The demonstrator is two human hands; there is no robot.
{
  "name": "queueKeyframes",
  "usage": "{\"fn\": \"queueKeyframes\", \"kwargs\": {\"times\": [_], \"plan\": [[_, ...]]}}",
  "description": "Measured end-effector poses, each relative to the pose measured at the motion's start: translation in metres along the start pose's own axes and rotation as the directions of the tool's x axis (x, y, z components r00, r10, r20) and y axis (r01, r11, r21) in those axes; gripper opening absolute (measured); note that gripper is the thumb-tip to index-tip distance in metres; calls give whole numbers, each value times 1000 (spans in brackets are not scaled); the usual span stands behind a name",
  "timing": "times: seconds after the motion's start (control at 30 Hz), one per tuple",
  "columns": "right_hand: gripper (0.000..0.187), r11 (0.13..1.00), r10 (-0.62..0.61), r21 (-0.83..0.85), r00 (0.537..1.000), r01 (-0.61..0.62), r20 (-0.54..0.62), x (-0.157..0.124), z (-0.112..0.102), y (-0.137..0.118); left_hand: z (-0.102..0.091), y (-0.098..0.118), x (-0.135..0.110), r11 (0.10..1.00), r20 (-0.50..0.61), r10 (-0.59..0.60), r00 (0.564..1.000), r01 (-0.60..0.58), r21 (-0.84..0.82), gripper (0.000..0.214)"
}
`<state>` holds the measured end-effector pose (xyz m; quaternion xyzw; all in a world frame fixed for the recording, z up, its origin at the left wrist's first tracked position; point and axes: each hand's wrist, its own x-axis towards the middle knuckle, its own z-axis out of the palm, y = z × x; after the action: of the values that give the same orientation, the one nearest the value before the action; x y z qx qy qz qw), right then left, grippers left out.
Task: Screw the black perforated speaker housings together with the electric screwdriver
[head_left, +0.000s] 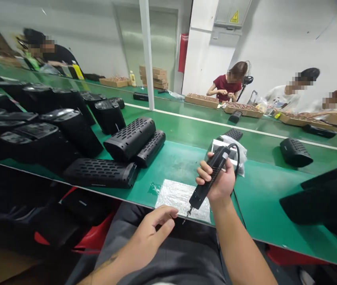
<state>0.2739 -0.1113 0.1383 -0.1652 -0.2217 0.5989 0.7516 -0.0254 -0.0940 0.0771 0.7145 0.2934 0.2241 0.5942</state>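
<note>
My right hand (220, 180) grips a black electric screwdriver (208, 178), held slanted with its bit pointing down and left over the table's near edge. A black cable loops from its top. My left hand (150, 233) hovers below the table edge over my lap, fingers loosely curled toward the screwdriver's bit (187, 213); whether a small screw is pinched in them I cannot tell. A clear plastic sheet (177, 196) lies on the green table (263, 198) just behind the bit.
Several black perforated speaker housings (129, 138) lie at the left, one (101, 173) near the front edge. A small white box (230, 148) sits behind my right hand. More black housings (325, 198) are at right. Several other people work across the far bench (239, 109).
</note>
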Motion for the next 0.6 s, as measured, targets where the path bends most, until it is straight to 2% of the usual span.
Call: {"fn": "queueKeyframes", "kwargs": {"times": [0.1,0.17,0.23,0.27,0.3,0.33,0.37,0.4,0.43,0.47,0.5,0.53,0.6], "plan": [[54,998,66,-12,997,-66,33,14,-16,2,-40,11,5,937,-96,172,980,-133,323,39],[49,991,128,-35,991,-127,49,24,-26,4,-80,29,15,828,-185,347,919,-208,521,31],[44,983,178,-59,982,-175,61,33,-35,4,-125,56,36,693,-257,497,829,-200,693,31],[42,980,192,-67,979,-187,67,37,-39,4,-147,72,52,625,-275,534,799,-154,765,36],[42,979,195,-71,978,-190,72,41,-42,5,-167,90,71,556,-281,541,793,-87,827,44],[44,980,190,-71,979,-184,77,44,-44,5,-184,107,92,492,-305,522,796,10,871,57],[47,983,176,-68,981,-170,81,45,-46,5,-197,123,115,428,-323,449,833,117,896,72],[50,986,159,-64,984,-153,87,46,-48,5,-208,136,138,367,-354,322,878,229,902,88],[53,989,142,-62,985,-137,94,45,-48,4,-215,146,160,308,-399,164,902,338,889,104],[56,991,128,-62,987,-122,101,42,-49,3,-220,152,180,252,-436,4,900,421,871,117],[58,992,119,-64,987,-112,108,39,-48,1,-223,154,197,209,-459,-122,880,475,855,129],[60,992,112,-65,987,-105,113,34,-47,-3,-224,154,210,183,-468,-211,858,506,843,138],[66,992,94,-93,988,-83,121,21,-41,-15,-226,148,224,181,-453,-279,846,510,841,146]]}}
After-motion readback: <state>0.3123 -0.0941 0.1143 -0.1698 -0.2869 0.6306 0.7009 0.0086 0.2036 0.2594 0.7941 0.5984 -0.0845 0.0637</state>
